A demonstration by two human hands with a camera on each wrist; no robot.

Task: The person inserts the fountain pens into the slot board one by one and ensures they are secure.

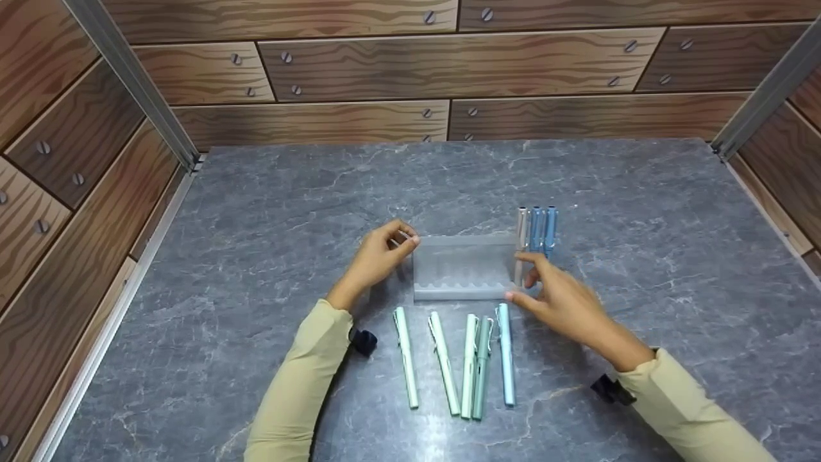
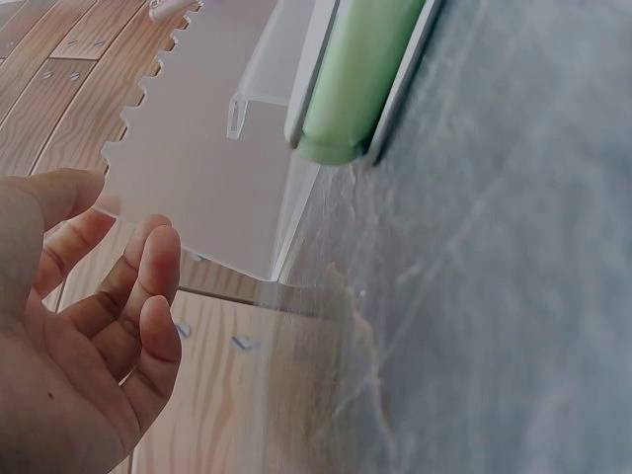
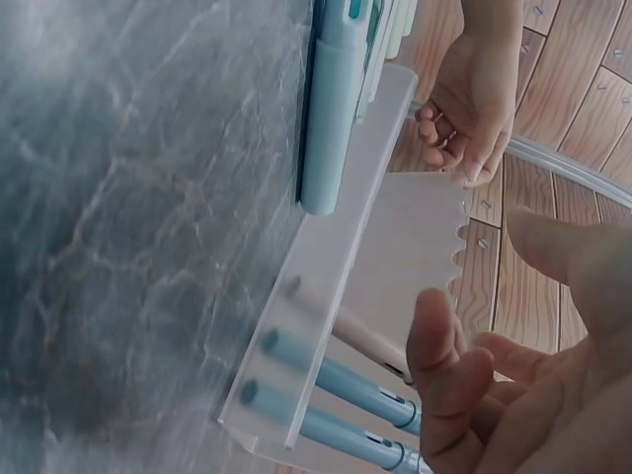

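A translucent pen stand (image 1: 465,263) with scalloped edges sits on the table. My left hand (image 1: 378,253) pinches its back left corner between thumb and index finger; the left wrist view shows this hand (image 2: 109,326) at the notched edge. Over the stand's right side is my right hand (image 1: 567,298), its fingers loosely bent with nothing held. Beside it, a beige pen (image 1: 521,224) and two blue pens (image 1: 535,228) (image 1: 551,226) lean in the stand. In the right wrist view, their lower ends show through the front lip (image 3: 341,267).
In front of the stand lie light green pens (image 1: 406,359) (image 1: 444,366) (image 1: 469,366), a darker green pen (image 1: 482,372) and a light blue pen (image 1: 506,356). Wood-patterned panels (image 1: 449,64) surround the grey marbled table (image 1: 288,192).
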